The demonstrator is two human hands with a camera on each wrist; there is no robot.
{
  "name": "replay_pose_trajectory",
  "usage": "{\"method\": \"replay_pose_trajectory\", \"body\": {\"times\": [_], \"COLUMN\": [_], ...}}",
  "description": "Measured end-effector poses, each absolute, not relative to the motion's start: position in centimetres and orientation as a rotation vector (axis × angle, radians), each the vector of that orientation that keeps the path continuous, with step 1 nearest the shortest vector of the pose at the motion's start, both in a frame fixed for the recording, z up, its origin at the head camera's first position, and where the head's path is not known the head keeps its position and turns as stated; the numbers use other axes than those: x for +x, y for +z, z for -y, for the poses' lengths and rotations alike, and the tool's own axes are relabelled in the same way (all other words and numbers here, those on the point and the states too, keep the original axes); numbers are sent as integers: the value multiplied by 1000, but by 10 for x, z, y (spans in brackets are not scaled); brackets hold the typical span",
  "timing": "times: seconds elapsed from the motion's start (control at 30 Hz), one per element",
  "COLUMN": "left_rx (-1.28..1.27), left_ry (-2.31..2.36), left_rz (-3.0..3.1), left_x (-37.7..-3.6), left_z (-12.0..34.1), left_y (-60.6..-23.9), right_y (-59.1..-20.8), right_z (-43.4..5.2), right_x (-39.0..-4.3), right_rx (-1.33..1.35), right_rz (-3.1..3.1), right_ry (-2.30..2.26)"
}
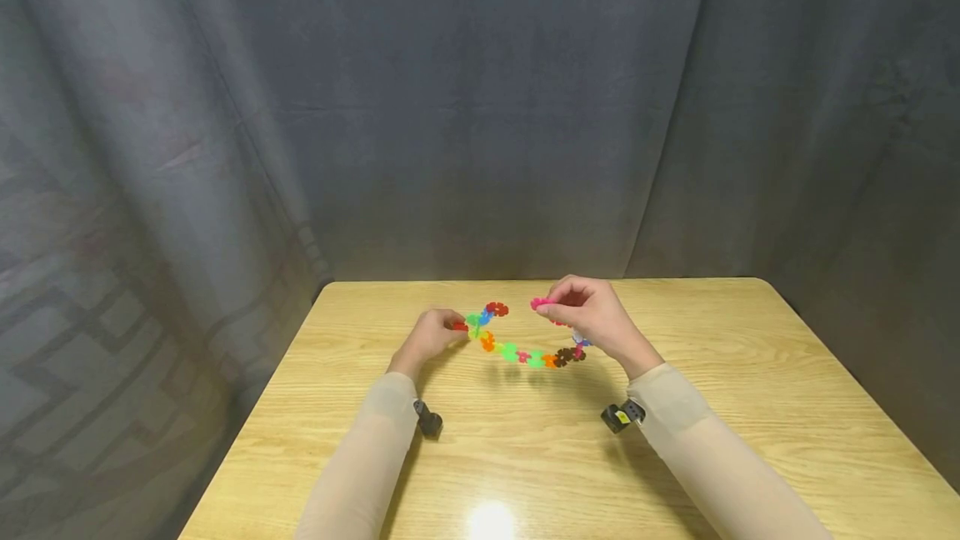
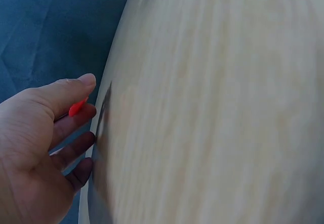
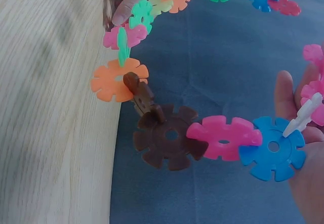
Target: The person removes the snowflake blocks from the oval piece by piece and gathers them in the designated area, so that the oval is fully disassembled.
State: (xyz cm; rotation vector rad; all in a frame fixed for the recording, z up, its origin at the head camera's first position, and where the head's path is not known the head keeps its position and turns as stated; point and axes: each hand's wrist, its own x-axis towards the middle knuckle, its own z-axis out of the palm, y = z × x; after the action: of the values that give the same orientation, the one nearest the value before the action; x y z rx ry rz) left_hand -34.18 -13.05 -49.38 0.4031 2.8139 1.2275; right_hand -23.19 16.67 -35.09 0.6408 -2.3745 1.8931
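A chain of interlocking flower-shaped plastic discs (image 1: 510, 352) in many colours curves between my two hands above the table. My left hand (image 1: 432, 336) pinches a red disc (image 2: 78, 106) between thumb and forefinger at the chain's left side. With thumb and fingers my right hand (image 1: 592, 315) grips a pink disc (image 1: 540, 303) at the right end. From there, in the right wrist view, a white disc (image 3: 304, 115), a blue disc (image 3: 273, 148), another pink disc (image 3: 224, 138) and a brown disc (image 3: 172, 138) follow. A red disc (image 1: 497, 309) forms the chain's free left end.
Under the hands lies a light wooden table (image 1: 510, 457) with rounded far corners. Grey curtains (image 1: 480, 107) hang behind it and at both sides. A small black wrist camera (image 1: 429, 421) sits on the left sleeve, and another wrist camera (image 1: 621, 415) on the right.
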Motion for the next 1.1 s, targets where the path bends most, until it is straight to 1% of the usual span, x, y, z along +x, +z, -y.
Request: {"method": "replay_pose_trajectory", "body": {"times": [0.4, 0.53, 0.67, 0.87, 0.97, 1.1], "left_rx": [383, 364, 384, 417, 506, 718], "left_ry": [1286, 1359, 1451, 1679, 1738, 1714], "left_rz": [-2769, -2726, -2741, -2722, -2751, -2755], "left_x": [-340, -338, -334, -328, -324, -310], "left_z": [133, 133, 130, 122, 115, 101], "left_y": [-497, -493, -478, -444, -425, -398], "right_y": [-349, -350, -349, -349, -355, -367], "right_z": [-167, -166, -166, -165, -167, -170], "right_x": [-232, -232, -231, -231, -236, -245], "right_rx": [624, 631, 635, 648, 633, 652], "right_rz": [2359, 2345, 2341, 2337, 2355, 2339], "right_ry": [1916, 1945, 1944, 1959, 1928, 1887]}}
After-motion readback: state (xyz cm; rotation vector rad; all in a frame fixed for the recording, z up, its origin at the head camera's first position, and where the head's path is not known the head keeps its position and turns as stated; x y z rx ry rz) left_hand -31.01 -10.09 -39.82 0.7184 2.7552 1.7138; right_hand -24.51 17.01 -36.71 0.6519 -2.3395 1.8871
